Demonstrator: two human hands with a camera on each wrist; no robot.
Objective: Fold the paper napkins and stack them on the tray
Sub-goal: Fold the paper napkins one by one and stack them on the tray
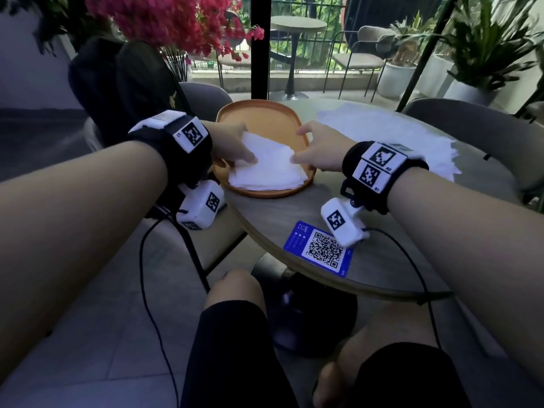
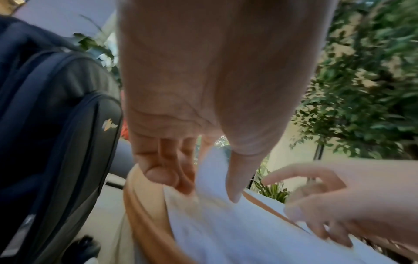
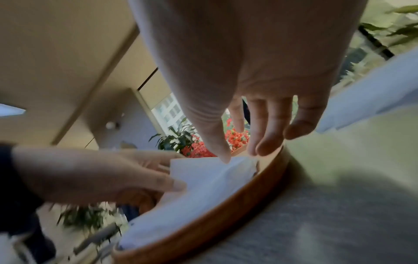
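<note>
Resting in the near half of the orange tray (image 1: 259, 116), a folded white napkin stack (image 1: 266, 169) lies between both hands. The left hand (image 1: 232, 145) comes in from 9 o'clock and holds the stack's left edge, thumb on top and fingers underneath; the left wrist view shows the paper caught between them. The right hand (image 1: 318, 148) comes in from 3 o'clock with its thumb tip pressed on the stack's right corner and the other fingers (image 3: 267, 141) loosely bent above the tray rim, so it looks relaxed rather than gripping, though blur in the right wrist view makes this hard to confirm.

On the round table (image 1: 276, 213), the tray sits at about 10 o'clock. A heap of unfolded napkins (image 1: 391, 134) lies at 2 o'clock, apart from the tray. A blue QR card (image 1: 319, 248) lies at 6 o'clock near the table edge. A dark backpack (image 1: 123, 81) stands on the chair at 10 o'clock beyond the tray.
</note>
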